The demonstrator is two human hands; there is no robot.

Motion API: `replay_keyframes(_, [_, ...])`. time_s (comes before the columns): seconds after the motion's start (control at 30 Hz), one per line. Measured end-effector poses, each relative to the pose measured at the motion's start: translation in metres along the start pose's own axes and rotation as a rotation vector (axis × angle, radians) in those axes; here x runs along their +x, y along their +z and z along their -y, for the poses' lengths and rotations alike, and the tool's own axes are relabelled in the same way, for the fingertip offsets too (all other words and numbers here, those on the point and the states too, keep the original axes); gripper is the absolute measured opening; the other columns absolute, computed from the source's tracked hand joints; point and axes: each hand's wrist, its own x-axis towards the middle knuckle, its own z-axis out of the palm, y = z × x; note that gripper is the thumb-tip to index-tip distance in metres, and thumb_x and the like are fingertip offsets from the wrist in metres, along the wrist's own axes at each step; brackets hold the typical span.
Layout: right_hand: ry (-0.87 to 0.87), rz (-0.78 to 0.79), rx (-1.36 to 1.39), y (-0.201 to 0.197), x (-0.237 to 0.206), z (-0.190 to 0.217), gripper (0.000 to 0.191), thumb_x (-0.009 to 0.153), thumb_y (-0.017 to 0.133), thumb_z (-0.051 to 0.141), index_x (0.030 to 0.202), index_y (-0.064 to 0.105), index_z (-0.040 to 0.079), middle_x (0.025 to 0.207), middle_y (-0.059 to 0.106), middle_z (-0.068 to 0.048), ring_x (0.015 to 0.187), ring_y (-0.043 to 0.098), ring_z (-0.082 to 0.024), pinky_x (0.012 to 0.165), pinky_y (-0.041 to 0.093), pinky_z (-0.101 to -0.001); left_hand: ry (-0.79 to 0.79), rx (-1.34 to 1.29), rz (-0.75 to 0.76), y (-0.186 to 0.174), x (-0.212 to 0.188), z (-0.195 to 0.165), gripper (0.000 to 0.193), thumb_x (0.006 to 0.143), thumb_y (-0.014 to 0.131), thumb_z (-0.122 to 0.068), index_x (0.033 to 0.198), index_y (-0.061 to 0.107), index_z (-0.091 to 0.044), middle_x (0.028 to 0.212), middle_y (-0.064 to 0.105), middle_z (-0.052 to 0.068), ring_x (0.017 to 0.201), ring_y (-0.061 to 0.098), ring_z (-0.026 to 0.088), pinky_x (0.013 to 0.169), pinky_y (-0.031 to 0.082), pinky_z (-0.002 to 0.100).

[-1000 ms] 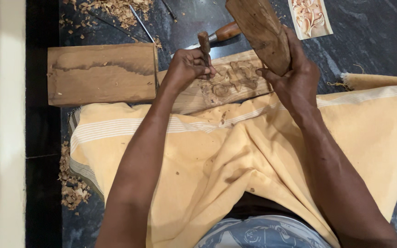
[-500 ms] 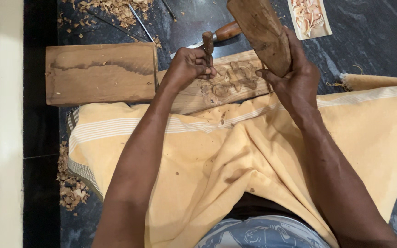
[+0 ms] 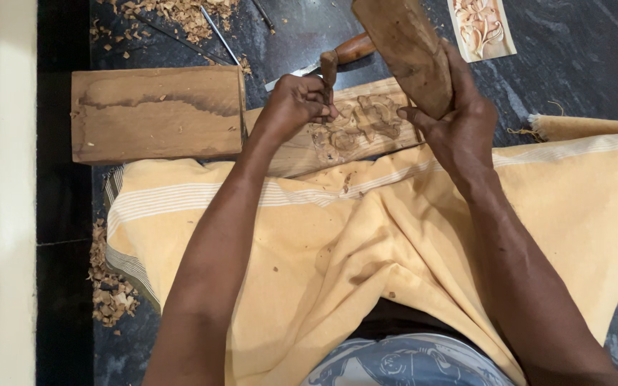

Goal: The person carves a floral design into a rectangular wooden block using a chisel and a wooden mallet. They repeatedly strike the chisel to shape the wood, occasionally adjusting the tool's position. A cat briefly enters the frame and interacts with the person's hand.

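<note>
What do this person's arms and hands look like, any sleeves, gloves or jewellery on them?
Both arms are bare to the frame's edge, with no sleeves. The left hand and right hand wear no gloves; no rings, watch or bracelets show.

Plain wood block left – shavings above; small carved panel top right.

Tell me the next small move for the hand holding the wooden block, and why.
Probably bring the brown wooden mallet block down onto the wooden-handled chisel. The right hand holds the block raised beside it, while the left hand grips the chisel upright on the half-carved pale wooden panel.
</note>
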Motion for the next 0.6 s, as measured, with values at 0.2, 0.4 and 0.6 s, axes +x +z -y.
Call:
replay_keyframes(0.2, [0.161, 0.144, -0.316, 0.001, 0.011, -0.003, 0.078, 0.093, 0.087, 0.019, 0.160, 0.047, 0.024, 0.109, 0.077, -0.014, 0.085, 0.078, -0.025, 0.073, 0.067, -0.0346, 0.021, 0.058, 0.016, 0.005, -0.001, -0.008, 0.014, 0.088, 0.061, 0.014, 0.087, 0.071, 0.005, 0.084, 0.075, 0.012, 0.082, 0.078, 0.017, 0.076, 0.068, 0.029])
replay_keyframes(0.4, [-0.112, -0.030, -0.156, -0.001, 0.016, -0.007, 0.095, 0.082, 0.097, 0.020, 0.160, 0.044, 0.016, 0.109, 0.077, -0.016, 0.091, 0.076, -0.025, 0.074, 0.065, -0.0358, 0.015, 0.231, -0.001, 0.008, -0.006, -0.015, 0.010, 0.088, 0.067, 0.013, 0.084, 0.070, 0.004, 0.080, 0.074, 0.011, 0.079, 0.075, 0.017, 0.070, 0.062, 0.030])
replay_keyframes(0.6, [-0.073, 0.047, -0.292, 0.001, 0.023, -0.018, 0.093, 0.082, 0.097, 0.023, 0.160, 0.047, 0.022, 0.103, 0.079, -0.012, 0.082, 0.077, -0.024, 0.076, 0.065, -0.0382, 0.044, 0.240, -0.027, 0.011, -0.005, -0.017, 0.018, 0.087, 0.060, 0.013, 0.088, 0.072, 0.001, 0.080, 0.073, 0.006, 0.083, 0.079, 0.013, 0.074, 0.068, 0.026])
